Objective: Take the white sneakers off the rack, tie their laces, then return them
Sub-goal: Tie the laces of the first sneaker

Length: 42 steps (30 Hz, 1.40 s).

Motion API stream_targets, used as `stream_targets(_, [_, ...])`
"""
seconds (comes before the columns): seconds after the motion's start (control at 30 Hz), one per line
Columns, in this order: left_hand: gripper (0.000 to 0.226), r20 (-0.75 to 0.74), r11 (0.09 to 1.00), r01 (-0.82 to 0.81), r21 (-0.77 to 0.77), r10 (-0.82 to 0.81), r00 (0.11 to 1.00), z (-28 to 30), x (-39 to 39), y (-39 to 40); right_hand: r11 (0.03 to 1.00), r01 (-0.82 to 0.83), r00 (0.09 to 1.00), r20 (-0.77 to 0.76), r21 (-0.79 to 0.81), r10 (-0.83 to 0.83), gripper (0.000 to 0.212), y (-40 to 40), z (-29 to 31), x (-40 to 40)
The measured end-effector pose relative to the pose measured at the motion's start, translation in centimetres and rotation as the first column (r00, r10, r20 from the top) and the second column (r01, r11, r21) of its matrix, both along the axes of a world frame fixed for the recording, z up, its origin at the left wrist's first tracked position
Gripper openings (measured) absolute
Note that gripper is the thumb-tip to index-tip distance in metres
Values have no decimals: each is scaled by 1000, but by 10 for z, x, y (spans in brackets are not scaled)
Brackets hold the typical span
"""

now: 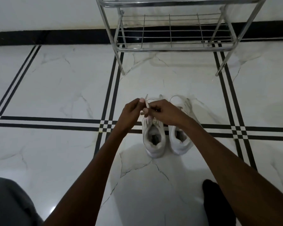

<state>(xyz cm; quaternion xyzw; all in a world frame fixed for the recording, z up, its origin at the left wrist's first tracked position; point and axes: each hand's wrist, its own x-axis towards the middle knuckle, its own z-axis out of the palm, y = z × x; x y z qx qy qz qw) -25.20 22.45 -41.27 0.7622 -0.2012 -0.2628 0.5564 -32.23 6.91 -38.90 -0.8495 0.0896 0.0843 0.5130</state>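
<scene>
Two white sneakers stand side by side on the marble floor, heels toward me: the left sneaker (pixel 153 141) and the right sneaker (pixel 180 139). Both hands work above the left sneaker's tongue. My left hand (pixel 131 111) pinches a white lace (pixel 147 103) between thumb and fingers and holds it upright. My right hand (pixel 163 111) grips the other part of the same lace close beside it. The hands hide the front of the left sneaker. The metal shoe rack (pixel 171 48) stands just beyond the shoes, its lower shelf bare.
The white marble floor (pixel 64 75) has black inlay stripes. A black skirting band (pixel 47 37) runs along the wall behind the rack. A grey-clad knee (pixel 8 203) is at the bottom left and a dark sock (pixel 216 203) at the bottom right.
</scene>
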Motion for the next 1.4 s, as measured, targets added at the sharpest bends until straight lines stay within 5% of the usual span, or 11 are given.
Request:
stream_targets(0.17, [39, -141, 1000, 5, 11, -4, 990, -16, -7, -2, 977, 34, 999, 40, -211, -26, 17, -21, -4, -5])
stream_targets(0.37, [31, -208, 997, -77, 17, 78, 975, -20, -16, -14, 935, 329, 922, 257, -130, -289, 9, -19, -19, -10])
stream_targets(0.47, [39, -71, 996, -52, 75, 57, 996, -24, -14, -11, 906, 417, 879, 225, 68, -421, 13, -19, -29, -9])
stream_targets(0.6, [47, 302, 906, -202, 373, 87, 949, -32, -4, -6, 852, 443, 863, 123, 280, -489, 16, -20, -32, -9])
stream_targets(0.67, [51, 342, 870, -247, 426, 98, 934, -36, 0, 0, 819, 442, 865, 66, 365, -497, 18, -19, -29, -10])
stream_targets(0.73, [59, 224, 928, -247, 280, 187, 957, -35, 2, 6, 803, 434, 869, 43, 409, -492, 20, -18, -28, -10])
stream_targets(0.87, [39, -279, 959, -267, -96, 231, 932, -15, -5, 0, 773, 424, 876, 4, 472, -483, 24, -13, -28, -9])
stream_targets(1.03, [44, -404, 943, -312, -115, 242, 882, -8, -7, -7, 778, 414, 890, -31, 473, -456, 25, -10, -28, -6])
stream_targets(1.1, [40, -319, 917, -394, -63, 356, 878, -13, -6, -3, 800, 462, 875, -51, 383, -481, 23, -13, -31, -6])
stream_targets(1.23, [27, -88, 759, -604, 245, 638, 765, -46, -3, 31, 765, 549, 823, 58, -337, -565, 34, -39, -52, -19])
stream_targets(1.4, [42, -125, 738, -572, 358, 645, 754, -69, -13, 53, 755, 525, 847, 152, -392, -510, 32, -38, -58, -28])
